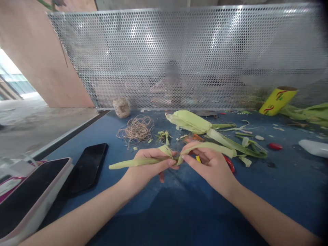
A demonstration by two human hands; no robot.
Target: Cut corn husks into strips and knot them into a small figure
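Observation:
Above the blue tabletop [143,212], both hands work close together on pale green corn husk strips. My left hand [145,165] pinches a husk strip [123,164] whose free end sticks out leftward past the fingers. Between finger and thumb, my right hand [208,164] grips another husk strip [215,147] that arches over the knuckles to the right. Where the strips meet, the fingers partly hide them. Just behind the hands lies a bundle of corn husks [189,121]. Left of it are small tied husk bits [165,136] and a tangle of brown twine [137,129].
Two dark-screened phones [88,167] [33,191] sit at the left. A perforated metal screen [179,44] borders the back, with a blurred person behind it. At the right are a yellow tube [278,100], a red object [275,146], a white object [314,147] and husk scraps.

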